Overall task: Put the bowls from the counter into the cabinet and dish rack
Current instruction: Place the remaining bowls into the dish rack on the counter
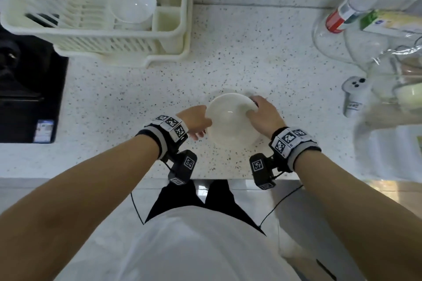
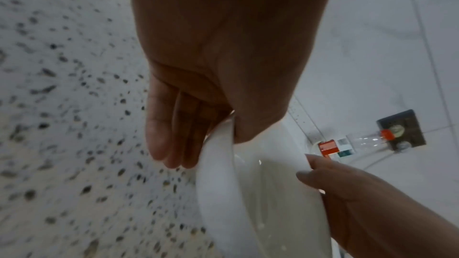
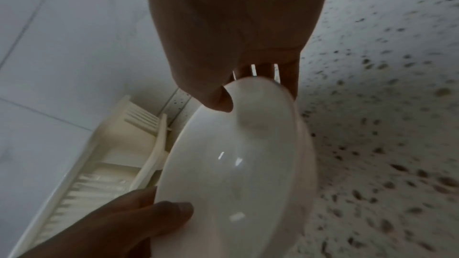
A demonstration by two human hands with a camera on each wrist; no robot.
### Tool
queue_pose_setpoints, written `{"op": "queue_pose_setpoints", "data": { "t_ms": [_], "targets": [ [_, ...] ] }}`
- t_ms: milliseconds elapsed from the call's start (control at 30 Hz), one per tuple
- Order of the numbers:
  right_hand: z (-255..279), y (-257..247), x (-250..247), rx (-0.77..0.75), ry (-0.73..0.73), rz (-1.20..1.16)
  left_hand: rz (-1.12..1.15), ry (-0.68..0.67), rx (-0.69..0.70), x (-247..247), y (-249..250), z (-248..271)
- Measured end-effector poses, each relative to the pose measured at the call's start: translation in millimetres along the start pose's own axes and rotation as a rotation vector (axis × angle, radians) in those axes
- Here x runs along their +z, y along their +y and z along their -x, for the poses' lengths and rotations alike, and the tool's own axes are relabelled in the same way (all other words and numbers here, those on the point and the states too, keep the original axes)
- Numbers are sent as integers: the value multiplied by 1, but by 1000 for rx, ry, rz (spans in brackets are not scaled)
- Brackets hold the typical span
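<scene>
A white bowl [image 1: 231, 118] is held over the speckled counter [image 1: 141, 98], near its front edge. My left hand [image 1: 197, 122] grips its left rim, thumb inside and fingers under the outer wall. My right hand [image 1: 262, 113] grips the right rim the same way. In the left wrist view the bowl [image 2: 223, 193] shows edge-on between the left hand [image 2: 198, 134] and the right hand [image 2: 347, 199]. The right wrist view shows the bowl's [image 3: 236, 174] glossy inside, the right hand's [image 3: 223, 97] thumb on the rim. Another white bowl [image 1: 132, 5] stands in the cream dish rack [image 1: 173, 36].
The dish rack [image 3: 104, 160] sits at the back left, partly over a black stove [image 1: 25, 89]. At the right stand a glass jar [image 1: 338, 36], a clear bottle [image 1: 356, 4] with red label, bags and a white shaker [image 1: 355, 96]. The cabinet is out of view.
</scene>
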State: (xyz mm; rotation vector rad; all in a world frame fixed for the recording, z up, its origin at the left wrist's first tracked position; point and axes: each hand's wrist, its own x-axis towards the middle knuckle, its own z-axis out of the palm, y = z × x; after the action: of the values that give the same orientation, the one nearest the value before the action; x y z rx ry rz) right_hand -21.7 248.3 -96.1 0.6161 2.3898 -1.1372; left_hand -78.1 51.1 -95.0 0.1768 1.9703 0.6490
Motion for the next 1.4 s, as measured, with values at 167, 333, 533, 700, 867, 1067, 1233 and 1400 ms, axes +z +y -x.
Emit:
{"op": "queue_pose_setpoints", "data": {
  "t_ms": [167,333,533,700,867,1067,1233,1400],
  "targets": [
    [6,12,-9,-6,-92,-172,72,74,-11,7,1,1],
    [7,-8,-18,68,-156,-471,314,203,-48,-15,-6,24],
    [10,-73,-12,60,-442,-619,475,176,-69,-56,-18,66],
    [10,-127,1,111,-407,-718,673,349,-86,-82,-36,91],
    [5,-171,11,168,-312,-826,866,486,-25,-98,-30,108],
    [2,-207,22,51,-225,-808,789,561,9,-117,-18,120],
    [-12,-234,30,-110,-252,-834,789,722,101,-155,-37,122],
    [-49,-278,35,-321,-83,-514,890,903,87,-220,-61,115]
  ]
}}
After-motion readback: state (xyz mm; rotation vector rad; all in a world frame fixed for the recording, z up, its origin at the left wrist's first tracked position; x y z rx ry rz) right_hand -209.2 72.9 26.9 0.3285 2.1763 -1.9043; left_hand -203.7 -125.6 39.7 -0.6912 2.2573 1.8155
